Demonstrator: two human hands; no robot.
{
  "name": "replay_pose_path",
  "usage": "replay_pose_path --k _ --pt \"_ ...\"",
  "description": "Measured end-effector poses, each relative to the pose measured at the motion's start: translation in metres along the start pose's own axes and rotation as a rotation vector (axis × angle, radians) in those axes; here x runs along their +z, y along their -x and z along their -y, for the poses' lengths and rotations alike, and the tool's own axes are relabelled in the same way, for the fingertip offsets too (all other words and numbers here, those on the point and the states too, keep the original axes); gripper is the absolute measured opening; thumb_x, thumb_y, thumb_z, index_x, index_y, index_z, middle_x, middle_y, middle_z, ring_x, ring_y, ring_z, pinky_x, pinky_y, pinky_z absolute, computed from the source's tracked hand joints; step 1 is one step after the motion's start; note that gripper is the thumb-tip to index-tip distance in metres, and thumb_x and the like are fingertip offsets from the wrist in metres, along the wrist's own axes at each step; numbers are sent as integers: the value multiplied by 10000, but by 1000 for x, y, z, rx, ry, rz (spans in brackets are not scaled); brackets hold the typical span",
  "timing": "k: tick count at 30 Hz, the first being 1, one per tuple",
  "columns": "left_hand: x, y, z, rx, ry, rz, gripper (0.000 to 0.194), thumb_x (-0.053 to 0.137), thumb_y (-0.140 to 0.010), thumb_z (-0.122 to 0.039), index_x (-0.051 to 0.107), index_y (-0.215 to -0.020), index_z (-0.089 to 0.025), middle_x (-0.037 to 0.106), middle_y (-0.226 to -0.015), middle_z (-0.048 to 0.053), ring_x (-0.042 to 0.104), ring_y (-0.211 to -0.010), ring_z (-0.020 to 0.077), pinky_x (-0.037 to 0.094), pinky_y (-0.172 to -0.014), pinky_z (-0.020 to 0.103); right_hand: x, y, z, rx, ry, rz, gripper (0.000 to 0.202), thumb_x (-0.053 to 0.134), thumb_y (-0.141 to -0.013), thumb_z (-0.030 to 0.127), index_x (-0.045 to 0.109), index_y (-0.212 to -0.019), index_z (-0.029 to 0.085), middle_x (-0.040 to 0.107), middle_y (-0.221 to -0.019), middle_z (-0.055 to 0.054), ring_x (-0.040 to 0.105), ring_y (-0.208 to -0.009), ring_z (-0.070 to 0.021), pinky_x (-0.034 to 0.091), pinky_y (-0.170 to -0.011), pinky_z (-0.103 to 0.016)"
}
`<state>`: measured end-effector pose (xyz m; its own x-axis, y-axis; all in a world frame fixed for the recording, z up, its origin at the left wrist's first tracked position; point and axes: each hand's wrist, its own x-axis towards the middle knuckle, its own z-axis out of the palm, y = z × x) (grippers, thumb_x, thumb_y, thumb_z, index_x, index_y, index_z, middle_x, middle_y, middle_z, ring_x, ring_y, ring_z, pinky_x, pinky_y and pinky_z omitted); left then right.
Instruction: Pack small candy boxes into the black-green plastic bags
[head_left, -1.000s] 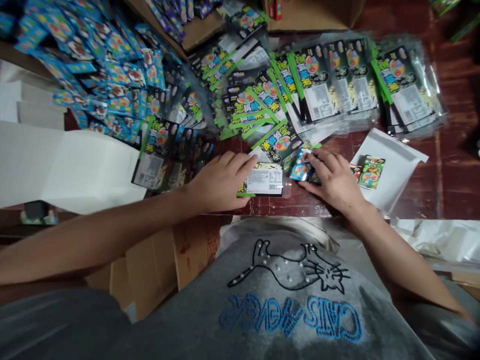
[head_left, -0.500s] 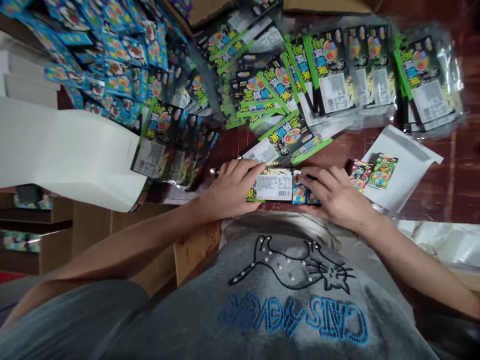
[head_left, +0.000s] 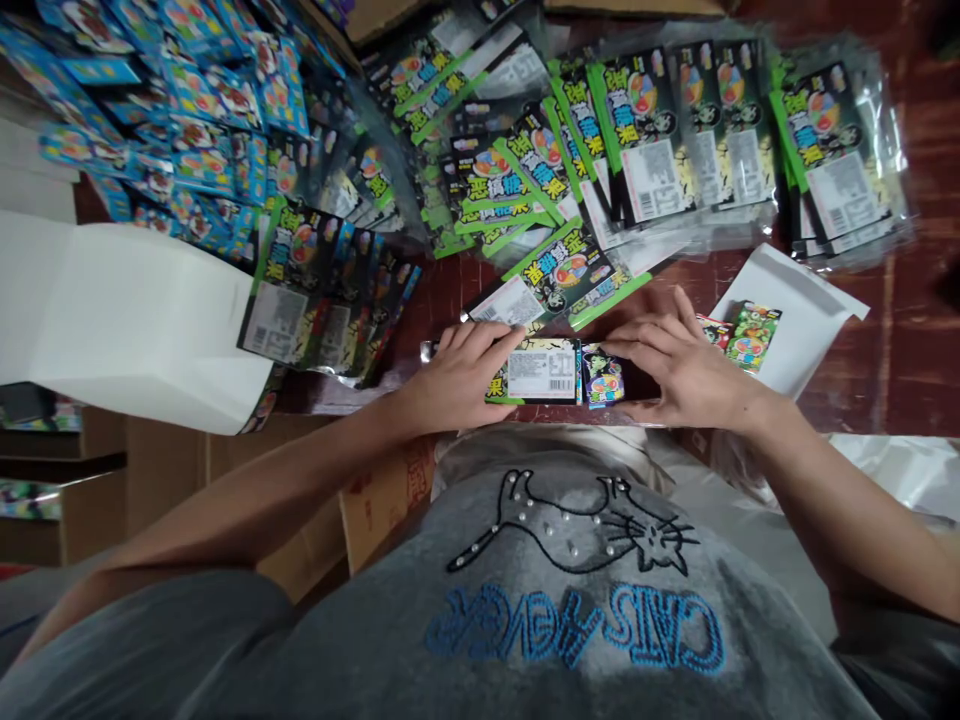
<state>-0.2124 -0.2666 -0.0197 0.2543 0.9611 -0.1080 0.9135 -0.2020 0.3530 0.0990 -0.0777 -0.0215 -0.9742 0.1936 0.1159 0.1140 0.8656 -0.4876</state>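
My left hand (head_left: 469, 378) grips a flat printed bag (head_left: 541, 371) with a white barcode label, lying along the table's front edge. Its fingers lie over the far side and the thumb along the near side. At the bag's right end, a small purple candy box (head_left: 603, 376) sticks out, with a thin blue edge beside it. My right hand (head_left: 679, 372) is just right of that box, thumb and fingers spread apart. Its fingertips reach the box's far right corner; whether they touch it I cannot tell.
Beyond my hands lie several black and green printed bags (head_left: 649, 135). Blue candy packets (head_left: 202, 150) are heaped at the far left, near a white carton flap (head_left: 120, 310). On the right, a green box (head_left: 753, 336) and a partly hidden red box (head_left: 715, 331) rest by white card (head_left: 806, 345).
My right hand has drawn back slightly to the right and opened. Of the small boxes by the bag's end, the blue one now shows only as an edge and the purple one sits against it.
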Motion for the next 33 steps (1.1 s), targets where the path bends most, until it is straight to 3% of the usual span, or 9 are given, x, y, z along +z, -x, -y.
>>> replay_pose_path --k 9,17,27,30,33 --pt "0 -1 0 59 130 -37 1016 797 -866 -423 267 -1696 -175 511 -1510 200 520 -1388 381 440 -1171 536 -10 -17 -3 -113 -132 -68 724 787 -898 549 605 -1536 259 703 -1422 -125 641 -1338 -349 107 -1328 -787" --pt "-6 -7 7 42 94 -23 1012 818 -846 -390 301 -1688 -174 513 -1519 197 515 -1378 396 420 -1186 550 -13 -14 -6 -44 -114 -77 677 777 -935 554 604 -1520 258 705 -1470 -128 678 -1315 -341 114 -1332 -784" --pt "-9 -12 -1 -18 95 -10 957 808 -844 -370 356 -1664 -174 528 -1486 182 511 -1370 387 419 -1189 540 -7 -6 1 -18 -89 -163 686 753 -952 578 578 -1537 265 709 -1450 -123 682 -1306 -347 91 -1346 -770" --pt "-11 -11 -6 -64 116 -40 970 826 -829 -372 362 -1662 -196 515 -1498 172 510 -1361 383 421 -1194 537 -14 -1 3 79 -39 -208 691 768 -941 564 552 -1547 313 693 -1446 -131 668 -1315 -360 135 -1353 -741" --pt "-12 -11 -13 -124 120 -104 993 842 -822 -380 346 -1669 -231 512 -1496 156 512 -1353 378 425 -1189 541 -13 0 12 187 50 -310 705 781 -922 568 549 -1526 289 682 -1405 -170 652 -1302 -400 164 -1318 -776"
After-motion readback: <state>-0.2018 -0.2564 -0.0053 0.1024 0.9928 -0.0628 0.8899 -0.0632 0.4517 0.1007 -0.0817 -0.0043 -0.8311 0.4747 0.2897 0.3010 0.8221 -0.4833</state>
